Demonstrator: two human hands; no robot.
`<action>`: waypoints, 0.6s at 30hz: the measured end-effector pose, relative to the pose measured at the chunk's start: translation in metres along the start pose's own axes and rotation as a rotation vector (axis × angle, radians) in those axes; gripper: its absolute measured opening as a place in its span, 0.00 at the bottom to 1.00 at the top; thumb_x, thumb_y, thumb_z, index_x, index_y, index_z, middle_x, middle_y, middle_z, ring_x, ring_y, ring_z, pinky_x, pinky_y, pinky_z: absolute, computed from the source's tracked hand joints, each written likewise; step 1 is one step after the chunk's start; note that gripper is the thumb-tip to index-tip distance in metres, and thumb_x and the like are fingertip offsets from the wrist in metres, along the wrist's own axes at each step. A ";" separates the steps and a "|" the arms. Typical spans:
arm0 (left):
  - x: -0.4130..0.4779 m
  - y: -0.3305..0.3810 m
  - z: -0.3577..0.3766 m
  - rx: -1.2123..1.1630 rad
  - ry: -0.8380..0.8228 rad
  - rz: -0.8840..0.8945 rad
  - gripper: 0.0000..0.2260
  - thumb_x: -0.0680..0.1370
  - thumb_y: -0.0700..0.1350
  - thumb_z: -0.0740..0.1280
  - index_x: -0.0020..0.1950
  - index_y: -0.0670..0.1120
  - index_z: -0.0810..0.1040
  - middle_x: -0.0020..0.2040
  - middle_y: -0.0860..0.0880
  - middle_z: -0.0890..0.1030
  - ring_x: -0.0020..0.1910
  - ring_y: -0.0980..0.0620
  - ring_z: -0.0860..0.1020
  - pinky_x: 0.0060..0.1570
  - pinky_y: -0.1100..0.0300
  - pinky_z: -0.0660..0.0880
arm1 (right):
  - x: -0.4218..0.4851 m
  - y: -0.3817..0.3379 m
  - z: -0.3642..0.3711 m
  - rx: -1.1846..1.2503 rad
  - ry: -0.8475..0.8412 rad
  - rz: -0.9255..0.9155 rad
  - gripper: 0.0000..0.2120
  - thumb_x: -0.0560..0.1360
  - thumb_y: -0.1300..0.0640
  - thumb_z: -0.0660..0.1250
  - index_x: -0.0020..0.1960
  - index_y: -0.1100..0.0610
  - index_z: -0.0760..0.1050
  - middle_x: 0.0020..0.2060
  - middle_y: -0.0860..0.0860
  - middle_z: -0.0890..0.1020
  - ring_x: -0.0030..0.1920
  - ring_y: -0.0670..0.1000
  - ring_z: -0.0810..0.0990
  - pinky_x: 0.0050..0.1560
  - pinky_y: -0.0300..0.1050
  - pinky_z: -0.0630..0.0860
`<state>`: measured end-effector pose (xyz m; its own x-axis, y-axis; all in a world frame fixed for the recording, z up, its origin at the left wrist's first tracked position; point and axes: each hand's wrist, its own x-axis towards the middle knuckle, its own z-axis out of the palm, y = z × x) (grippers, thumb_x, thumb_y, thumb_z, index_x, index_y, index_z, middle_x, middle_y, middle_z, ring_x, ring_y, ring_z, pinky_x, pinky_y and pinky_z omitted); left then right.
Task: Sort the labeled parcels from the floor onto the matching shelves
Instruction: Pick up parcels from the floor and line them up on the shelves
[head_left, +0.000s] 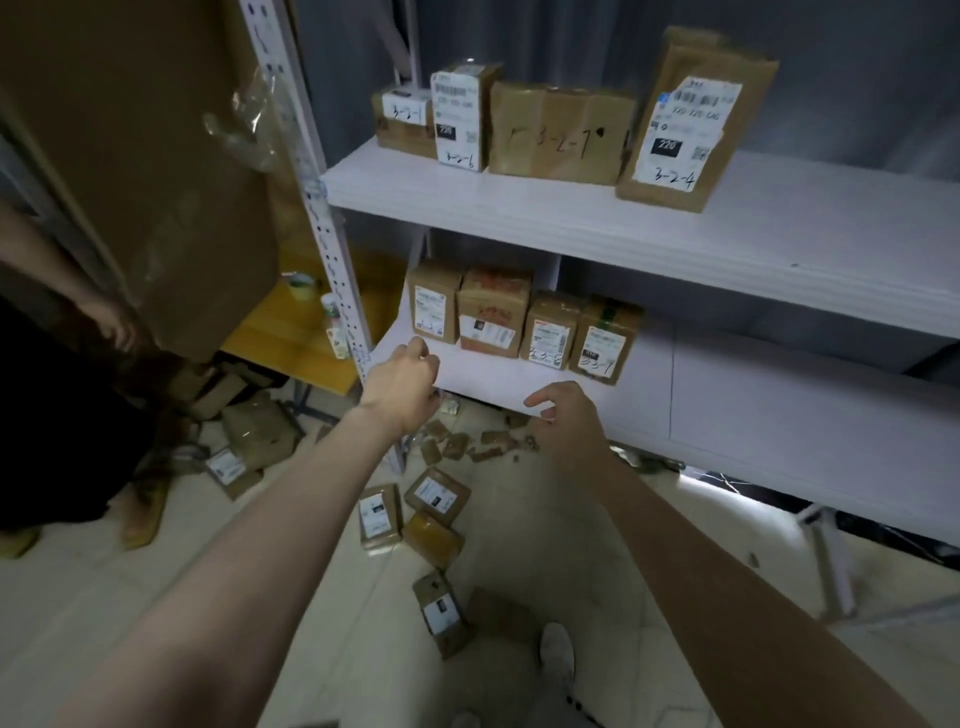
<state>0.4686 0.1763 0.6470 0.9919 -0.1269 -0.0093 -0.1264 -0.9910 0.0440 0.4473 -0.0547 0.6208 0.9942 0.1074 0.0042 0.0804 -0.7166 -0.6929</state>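
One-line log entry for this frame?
left hand curled at lower shelf edge, contents unclear | right hand open, empty | floor parcels unsorted

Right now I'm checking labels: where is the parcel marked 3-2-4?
In the head view, parcel 3-2-4 stands rightmost on the upper shelf, beside the wide brown box.

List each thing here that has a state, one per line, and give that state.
Left hand, curled, empty.
Right hand, loosely open, empty.
Top-shelf parcels, standing in a row.
Lower-shelf parcels, standing side by side.
Floor parcels, lying scattered, not yet shelved.
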 end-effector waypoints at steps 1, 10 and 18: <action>-0.007 -0.006 0.007 0.002 -0.031 -0.023 0.12 0.78 0.47 0.66 0.58 0.43 0.76 0.61 0.43 0.70 0.57 0.42 0.73 0.44 0.49 0.75 | -0.001 0.001 0.009 -0.013 -0.030 0.000 0.09 0.74 0.66 0.68 0.54 0.60 0.80 0.57 0.56 0.75 0.51 0.55 0.79 0.54 0.48 0.78; -0.049 -0.040 0.049 -0.064 -0.168 -0.242 0.16 0.77 0.46 0.66 0.64 0.43 0.74 0.64 0.42 0.68 0.59 0.40 0.74 0.45 0.49 0.75 | 0.003 -0.003 0.055 -0.110 -0.282 -0.057 0.04 0.73 0.56 0.66 0.45 0.52 0.80 0.43 0.46 0.77 0.42 0.48 0.74 0.47 0.42 0.74; -0.077 -0.039 0.098 -0.174 -0.243 -0.414 0.17 0.77 0.46 0.68 0.64 0.44 0.74 0.66 0.42 0.68 0.64 0.41 0.70 0.56 0.48 0.74 | 0.004 -0.001 0.091 -0.145 -0.441 -0.135 0.10 0.76 0.62 0.69 0.56 0.58 0.81 0.54 0.50 0.79 0.56 0.49 0.77 0.49 0.32 0.69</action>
<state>0.3953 0.2202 0.5483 0.9236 0.2485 -0.2919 0.3015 -0.9411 0.1528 0.4444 0.0092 0.5565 0.8518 0.4653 -0.2409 0.2466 -0.7617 -0.5992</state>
